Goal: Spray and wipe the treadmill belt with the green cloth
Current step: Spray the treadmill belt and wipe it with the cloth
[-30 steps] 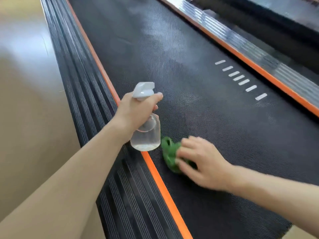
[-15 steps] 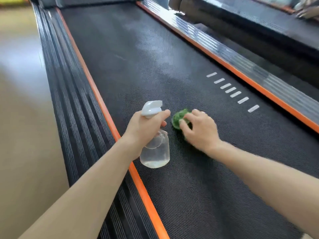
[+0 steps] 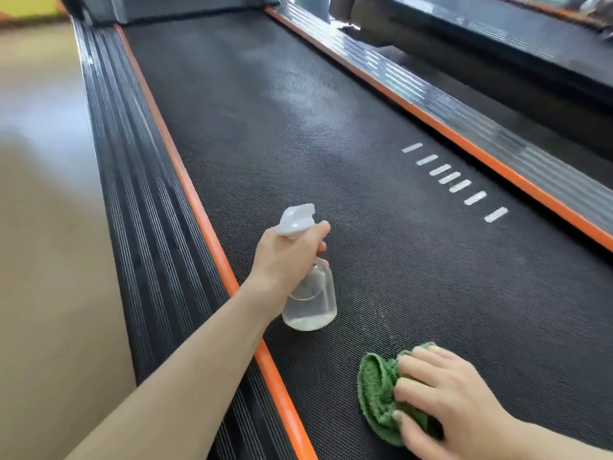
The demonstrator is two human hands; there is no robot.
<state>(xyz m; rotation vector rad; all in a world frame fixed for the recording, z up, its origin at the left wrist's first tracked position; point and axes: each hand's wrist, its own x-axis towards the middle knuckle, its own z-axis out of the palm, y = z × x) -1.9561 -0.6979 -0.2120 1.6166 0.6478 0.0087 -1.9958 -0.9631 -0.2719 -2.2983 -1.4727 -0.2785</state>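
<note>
Wiping is the step in hand: the right hand (image 3: 454,400) presses the bunched green cloth (image 3: 378,393) onto the belt (image 3: 331,161), fingers curled over it. The left hand (image 3: 285,257) grips the spray bottle (image 3: 310,300) just ahead, finger on the trigger. Next likely calls for misting the belt beyond both hands, then sweeping the cloth forward.
</note>
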